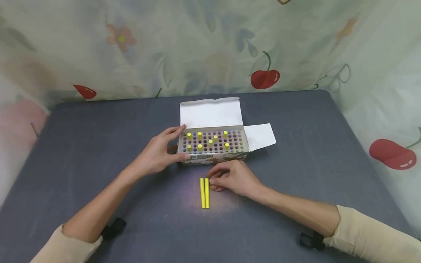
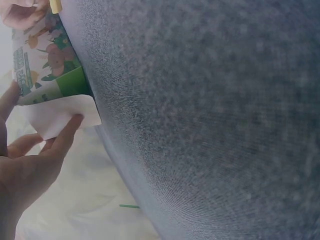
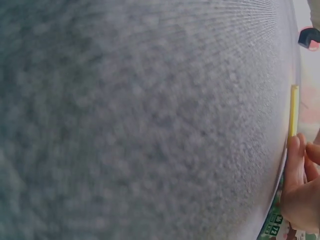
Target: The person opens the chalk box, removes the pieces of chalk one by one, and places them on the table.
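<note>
An opened cardboard box (image 1: 213, 157) with a printed front holds a tray of holes, and several yellow chalk sticks (image 1: 210, 143) stand upright in them. My left hand (image 1: 158, 151) grips the box's left end, thumb on the front edge and a finger at the back corner. In the left wrist view its fingers lie around the white end flap (image 2: 60, 115). Two more yellow chalk sticks (image 1: 202, 193) lie side by side on the table before the box. My right hand (image 1: 235, 178) has loosely bent fingers at the upper end of the right stick; contact there is hard to tell.
The box's white lid (image 1: 210, 113) is folded back behind it, and a side flap (image 1: 260, 137) sticks out to the right. A dark cloth covers the table (image 1: 98, 146). A patterned curtain (image 1: 197, 47) hangs along the table's back and sides.
</note>
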A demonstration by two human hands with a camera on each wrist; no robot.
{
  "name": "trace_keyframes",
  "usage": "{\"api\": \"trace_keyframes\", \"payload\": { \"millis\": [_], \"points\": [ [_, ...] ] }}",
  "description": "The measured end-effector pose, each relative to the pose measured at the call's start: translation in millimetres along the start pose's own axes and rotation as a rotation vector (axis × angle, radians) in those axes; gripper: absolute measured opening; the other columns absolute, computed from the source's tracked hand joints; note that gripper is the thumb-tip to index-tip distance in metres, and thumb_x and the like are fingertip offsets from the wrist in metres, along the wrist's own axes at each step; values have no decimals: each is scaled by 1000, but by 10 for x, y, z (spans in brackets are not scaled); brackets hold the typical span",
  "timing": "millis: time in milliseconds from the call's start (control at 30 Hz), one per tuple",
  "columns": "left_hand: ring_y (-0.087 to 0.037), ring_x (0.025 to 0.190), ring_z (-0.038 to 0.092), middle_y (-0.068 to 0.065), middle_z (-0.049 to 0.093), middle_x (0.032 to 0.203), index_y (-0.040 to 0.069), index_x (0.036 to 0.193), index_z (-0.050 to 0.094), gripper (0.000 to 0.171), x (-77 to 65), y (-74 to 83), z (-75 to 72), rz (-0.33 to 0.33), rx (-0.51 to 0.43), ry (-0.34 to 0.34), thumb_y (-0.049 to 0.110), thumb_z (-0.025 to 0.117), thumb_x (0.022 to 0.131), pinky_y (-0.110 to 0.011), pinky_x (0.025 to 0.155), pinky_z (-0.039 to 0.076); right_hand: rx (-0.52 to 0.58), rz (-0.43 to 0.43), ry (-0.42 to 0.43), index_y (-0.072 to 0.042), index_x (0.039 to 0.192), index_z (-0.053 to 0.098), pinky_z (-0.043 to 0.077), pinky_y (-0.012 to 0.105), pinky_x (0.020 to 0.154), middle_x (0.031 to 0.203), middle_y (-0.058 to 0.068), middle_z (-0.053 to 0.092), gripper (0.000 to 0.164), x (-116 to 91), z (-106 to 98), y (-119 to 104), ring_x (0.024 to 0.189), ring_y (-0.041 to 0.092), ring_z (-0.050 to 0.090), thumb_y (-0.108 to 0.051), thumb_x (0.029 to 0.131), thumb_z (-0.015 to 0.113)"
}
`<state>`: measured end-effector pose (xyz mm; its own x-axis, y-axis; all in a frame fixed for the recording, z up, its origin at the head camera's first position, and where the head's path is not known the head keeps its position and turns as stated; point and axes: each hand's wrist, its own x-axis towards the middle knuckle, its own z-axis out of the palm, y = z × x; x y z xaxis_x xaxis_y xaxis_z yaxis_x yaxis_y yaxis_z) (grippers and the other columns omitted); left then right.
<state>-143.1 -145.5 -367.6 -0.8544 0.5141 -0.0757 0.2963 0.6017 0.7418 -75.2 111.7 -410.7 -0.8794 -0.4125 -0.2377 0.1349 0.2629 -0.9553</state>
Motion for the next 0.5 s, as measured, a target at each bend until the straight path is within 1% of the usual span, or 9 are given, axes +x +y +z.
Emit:
{"api": "trace_keyframes", "payload": {
  "millis": [200,400,500],
  "points": [
    [-41,128,52,-17,28,158,17,159,25,90,-29,-18,-13,-2,0,10,19,79,87,-44,91,57,-16,-57,-43,2,104,74,62,37,68,90,13,74,16,-29,-39,-76,76,24,74,-5,89,74],
    [-40,124,55,-17,29,157,18,159,26,90,-15,-6,-8,-2,-4,14,19,80,87,-43,89,58,-66,-121,-86,-5,105,76,62,40,72,97,12,75,15,-78,-146,-188,80,27,74,-8,90,74],
    [-40,124,56,-17,29,157,18,159,26,90,-12,0,-1,-1,-11,14,19,79,87,-43,89,58,-113,-149,-104,-7,105,77,61,39,74,99,10,75,15,-88,-234,-264,83,25,74,-9,90,74]
  ]
}}
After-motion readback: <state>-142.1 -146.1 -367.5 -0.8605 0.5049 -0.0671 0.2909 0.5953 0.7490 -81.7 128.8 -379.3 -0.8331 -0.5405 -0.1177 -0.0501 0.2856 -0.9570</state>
